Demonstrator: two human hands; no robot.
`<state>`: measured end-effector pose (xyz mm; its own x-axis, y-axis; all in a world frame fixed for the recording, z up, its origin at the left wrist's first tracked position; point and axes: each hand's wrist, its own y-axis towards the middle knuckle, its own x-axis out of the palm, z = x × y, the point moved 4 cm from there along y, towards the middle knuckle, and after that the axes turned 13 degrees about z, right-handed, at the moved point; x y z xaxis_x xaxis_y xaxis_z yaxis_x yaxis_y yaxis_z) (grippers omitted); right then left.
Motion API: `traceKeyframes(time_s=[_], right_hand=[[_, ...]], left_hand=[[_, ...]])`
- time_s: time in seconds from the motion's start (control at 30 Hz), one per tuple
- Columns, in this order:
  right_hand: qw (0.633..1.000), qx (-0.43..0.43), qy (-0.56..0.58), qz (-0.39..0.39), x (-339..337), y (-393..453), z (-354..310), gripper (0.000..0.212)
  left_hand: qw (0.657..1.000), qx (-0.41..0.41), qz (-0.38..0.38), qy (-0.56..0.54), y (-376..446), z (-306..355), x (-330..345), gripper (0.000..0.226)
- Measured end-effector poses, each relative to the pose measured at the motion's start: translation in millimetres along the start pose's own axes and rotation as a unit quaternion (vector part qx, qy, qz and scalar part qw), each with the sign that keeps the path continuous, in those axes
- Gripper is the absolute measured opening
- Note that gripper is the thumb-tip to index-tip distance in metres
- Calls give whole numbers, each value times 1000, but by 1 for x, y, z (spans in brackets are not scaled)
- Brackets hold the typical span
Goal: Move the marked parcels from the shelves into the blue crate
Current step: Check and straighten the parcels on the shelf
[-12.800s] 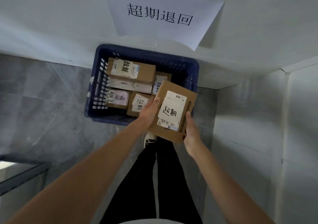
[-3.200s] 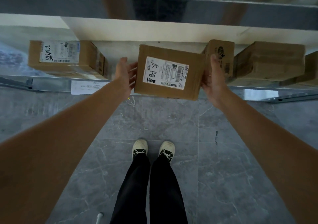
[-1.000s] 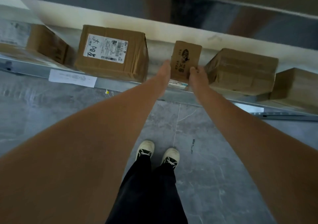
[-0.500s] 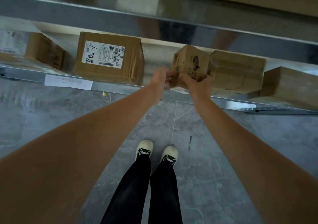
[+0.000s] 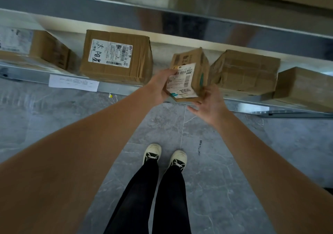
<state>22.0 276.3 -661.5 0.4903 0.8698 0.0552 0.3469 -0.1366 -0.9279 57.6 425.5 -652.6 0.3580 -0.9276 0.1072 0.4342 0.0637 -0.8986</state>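
Small box [image 5: 189,75]: up off the shelf, tilted, held in front of the shelf edge, white label facing up, printed codes on it, no big handwriting that I can make out.
Left hand [image 5: 160,85]: clamped on the box's left side, thumb over the label edge.
Right hand [image 5: 210,104]: fingers spread loose under the box's lower right corner; touching or just clear of it, I can't tell.
Shelf [image 5: 117,87]: metal, low, with a paper tag [image 5: 73,82] stuck on its front lip.
Labelled box [image 5: 117,57]: sits on the shelf just left of the held one, handwriting on its label.
Plain box [image 5: 246,71]: on the shelf, right of the hands.
Far boxes: one at the left end [image 5: 36,50], one at the right end [image 5: 306,88].
Crate: out of sight from here.
Floor [image 5: 234,152]: grey tile, person's shoes [image 5: 164,155] below the hands.
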Motion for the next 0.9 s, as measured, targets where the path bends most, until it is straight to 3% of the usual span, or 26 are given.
traceKeyframes(time_s=[0.07, 0.17, 0.23, 0.4, 0.5, 0.63, 0.7, 0.8, 0.9], right_hand=[[999, -26, -21, 16, 0, 0, -2, 40], [997, -55, 40, 38, 1, -4, -8, 38], [996, -73, 19, 45, 1, -4, -10, 25], [996, -80, -45, 5, 1, -6, -9, 47], [994, -46, -92, 37, -2, -6, -9, 40], [990, 53, -111, 67, -7, -4, -4, 59], [988, 70, -110, 77, -9, -3, -5, 56], [990, 69, -104, 70, -7, -1, -3, 46], [989, 10, -124, 79, -2, 0, -4, 41]], left_hand=[[999, 35, -10, 8, -3, 6, 1, 20], [996, 72, 9, 55, -7, 11, 2, 30], [994, 83, 16, 70, -9, 10, 4, 32], [991, 92, 31, 90, -11, 4, 4, 22], [984, 94, 62, 141, -11, 1, 3, 13], [976, 60, 60, 200, -12, -4, 4, 26], [973, 57, 62, 213, -13, -5, 6, 29], [967, 77, 76, 229, -12, -4, 7, 29], [973, 113, 73, 185, -10, -1, 9, 22]])
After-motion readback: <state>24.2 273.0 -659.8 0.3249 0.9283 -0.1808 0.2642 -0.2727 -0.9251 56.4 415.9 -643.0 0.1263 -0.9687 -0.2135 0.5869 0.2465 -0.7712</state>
